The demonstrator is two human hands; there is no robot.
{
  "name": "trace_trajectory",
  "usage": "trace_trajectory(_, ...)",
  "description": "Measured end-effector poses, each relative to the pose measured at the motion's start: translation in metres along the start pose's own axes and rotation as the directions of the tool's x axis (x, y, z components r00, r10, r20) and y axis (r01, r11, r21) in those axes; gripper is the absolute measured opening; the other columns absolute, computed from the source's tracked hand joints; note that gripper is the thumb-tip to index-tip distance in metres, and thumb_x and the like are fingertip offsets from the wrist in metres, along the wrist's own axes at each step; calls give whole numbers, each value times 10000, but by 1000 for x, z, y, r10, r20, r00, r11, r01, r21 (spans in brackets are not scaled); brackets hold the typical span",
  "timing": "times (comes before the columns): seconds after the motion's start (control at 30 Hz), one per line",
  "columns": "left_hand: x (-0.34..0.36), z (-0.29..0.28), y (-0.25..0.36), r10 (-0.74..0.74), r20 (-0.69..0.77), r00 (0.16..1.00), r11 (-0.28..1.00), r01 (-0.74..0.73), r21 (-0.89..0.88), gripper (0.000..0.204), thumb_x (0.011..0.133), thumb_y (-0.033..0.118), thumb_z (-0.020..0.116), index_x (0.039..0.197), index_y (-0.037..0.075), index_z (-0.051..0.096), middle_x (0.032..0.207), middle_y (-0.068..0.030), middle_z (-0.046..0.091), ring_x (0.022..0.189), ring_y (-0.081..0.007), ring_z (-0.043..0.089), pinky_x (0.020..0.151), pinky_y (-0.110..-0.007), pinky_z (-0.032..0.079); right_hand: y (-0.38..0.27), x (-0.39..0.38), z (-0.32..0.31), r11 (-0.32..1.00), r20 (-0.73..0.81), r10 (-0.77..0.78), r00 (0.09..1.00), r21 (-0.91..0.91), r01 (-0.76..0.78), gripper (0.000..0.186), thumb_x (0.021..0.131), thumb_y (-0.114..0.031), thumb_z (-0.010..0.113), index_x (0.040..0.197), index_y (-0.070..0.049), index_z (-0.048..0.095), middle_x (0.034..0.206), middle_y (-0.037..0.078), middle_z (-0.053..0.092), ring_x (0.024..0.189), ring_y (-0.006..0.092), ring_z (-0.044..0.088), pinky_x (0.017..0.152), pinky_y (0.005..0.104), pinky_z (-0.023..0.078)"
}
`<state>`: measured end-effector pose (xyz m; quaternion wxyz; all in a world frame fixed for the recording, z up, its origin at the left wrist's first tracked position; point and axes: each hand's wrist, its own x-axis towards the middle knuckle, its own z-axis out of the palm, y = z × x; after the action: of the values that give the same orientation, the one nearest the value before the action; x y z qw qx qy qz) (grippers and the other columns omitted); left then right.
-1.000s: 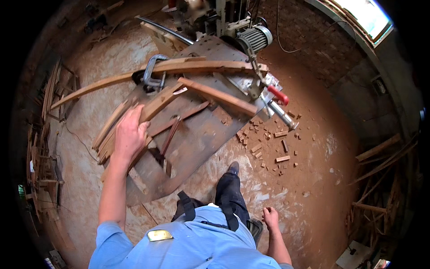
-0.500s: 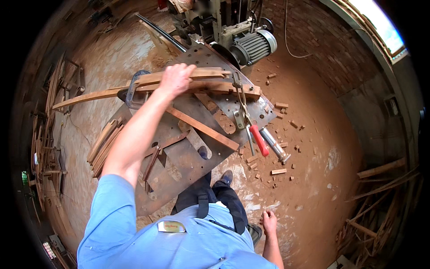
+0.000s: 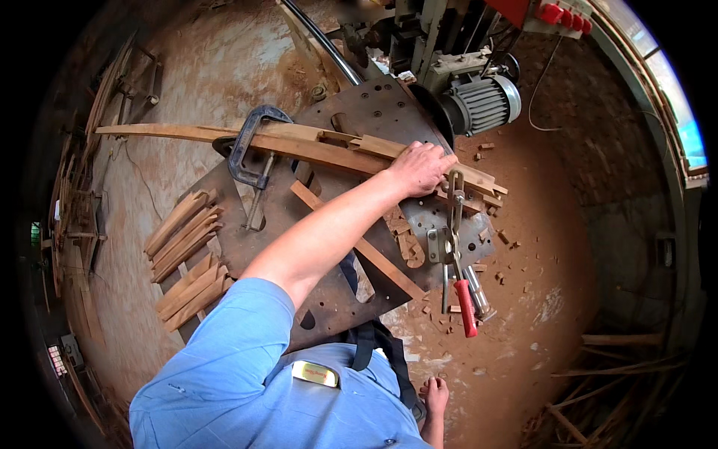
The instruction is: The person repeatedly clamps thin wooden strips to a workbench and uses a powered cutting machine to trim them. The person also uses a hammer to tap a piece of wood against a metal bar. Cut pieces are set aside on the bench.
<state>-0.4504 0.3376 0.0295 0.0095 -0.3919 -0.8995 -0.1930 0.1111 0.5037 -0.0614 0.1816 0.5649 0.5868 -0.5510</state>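
My left hand (image 3: 420, 169), palm down, is closed over a short wooden piece (image 3: 378, 147) that lies along a long curved wooden bar (image 3: 329, 155). The grip itself is partly hidden beneath the fingers. Just right of this hand stands a metal toggle clamp (image 3: 455, 217) with a red handle (image 3: 465, 308). A dark blue G-clamp (image 3: 241, 148) straddles the curved bar farther left. Low at my right side hangs my right hand (image 3: 435, 395), its fingers curled in, and nothing shows in them.
Below lies a drilled metal table (image 3: 340, 310), crossed by a straight wooden strip (image 3: 385, 267). Wooden pieces (image 3: 187, 224) are stacked at its left edge. Behind it stands a machine with a grey motor (image 3: 486, 105). Offcuts (image 3: 502, 236) litter the dusty floor at right.
My left hand has moved right with the wooden piece, from the middle of the curved bar toward its right end near the toggle clamp. The view has shifted, and my right hand still hangs low.
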Motion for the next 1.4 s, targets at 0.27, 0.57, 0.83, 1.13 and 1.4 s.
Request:
trace_trajectory(0.27,2,5,-7,-53,38,998,996,56,-66,365,893,232,621,1242,125,598,999,-105,616,1026,-289,593,912,-434,439,-35,6,10,999,20,-26,999,-25,27,235,986,-226,553,1058,-3,564,787,45,596,595,128,590,510,279,504)
trace_trajectory(0.57,9,13,-16,-107,139,984,989,120,-90,260,930,259,575,1126,119,674,1034,-144,624,1039,-334,568,927,-452,452,-24,15,7,1000,38,-10,999,-6,10,247,983,-229,561,1081,-3,576,791,44,597,599,124,590,518,279,508)
trace_trajectory(0.83,30,15,-32,-90,325,941,994,103,-24,266,905,218,569,1105,142,728,1061,-134,653,1039,-325,561,948,-410,450,-43,-2,26,997,46,-23,999,-72,26,263,977,-221,564,1079,21,586,817,66,619,635,138,604,558,283,514)
trace_trajectory(1.13,-20,-14,-28,238,-27,971,969,-239,-54,587,758,304,753,1226,-5,577,1148,-160,608,1105,-342,559,980,-422,447,-141,-18,75,925,345,-258,902,-182,334,499,865,-253,702,1249,42,583,1014,133,693,987,226,657,902,330,512)
trace_trajectory(1.4,-19,-6,-25,239,2,971,969,-239,58,663,659,288,780,1221,-4,583,1192,-156,579,1098,-346,573,969,-424,471,-196,-26,148,936,527,-294,797,-11,352,793,863,-313,725,1441,79,350,1230,193,598,1112,244,603,970,339,481)
